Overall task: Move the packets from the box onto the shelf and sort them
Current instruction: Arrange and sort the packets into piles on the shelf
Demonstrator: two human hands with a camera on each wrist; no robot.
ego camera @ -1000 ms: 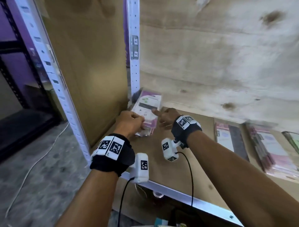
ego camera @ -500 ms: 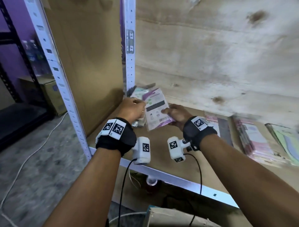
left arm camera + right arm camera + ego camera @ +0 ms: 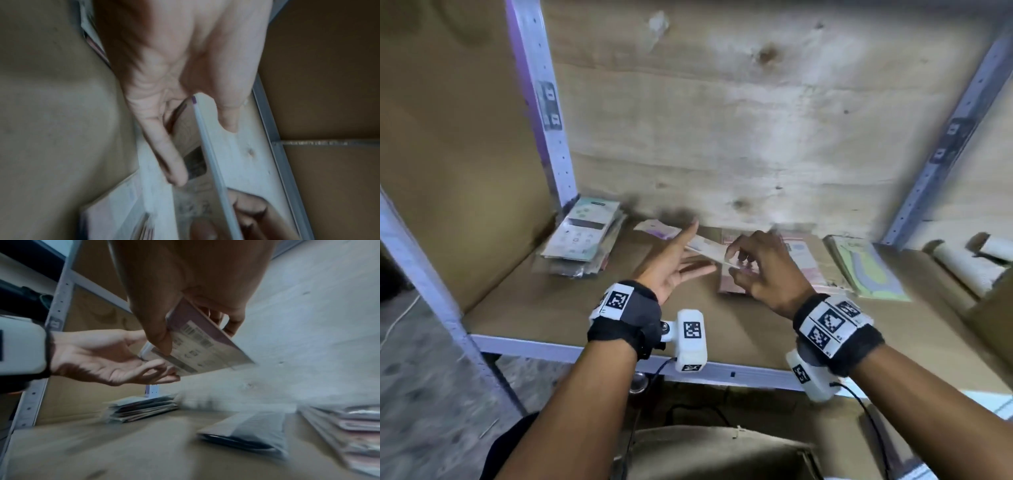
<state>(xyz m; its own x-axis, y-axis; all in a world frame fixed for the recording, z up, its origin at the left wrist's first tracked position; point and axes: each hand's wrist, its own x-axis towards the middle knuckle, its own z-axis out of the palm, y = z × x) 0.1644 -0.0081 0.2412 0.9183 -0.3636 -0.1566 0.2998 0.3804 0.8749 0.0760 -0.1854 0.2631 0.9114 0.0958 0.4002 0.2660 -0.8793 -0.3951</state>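
Pink-and-white barcoded packet [image 3: 202, 345] tilted in midair above the shelf [image 3: 544, 308] (four packet piles [image 3: 582, 240] there)

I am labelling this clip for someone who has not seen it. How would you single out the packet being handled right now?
Start at the brown shelf board, between the messy stack in the left corner and the flat rows on the right. The packet is there, pinched by the right hand beside the open left hand. Unlike all the others, it is off the board, tilted, barcodes showing.
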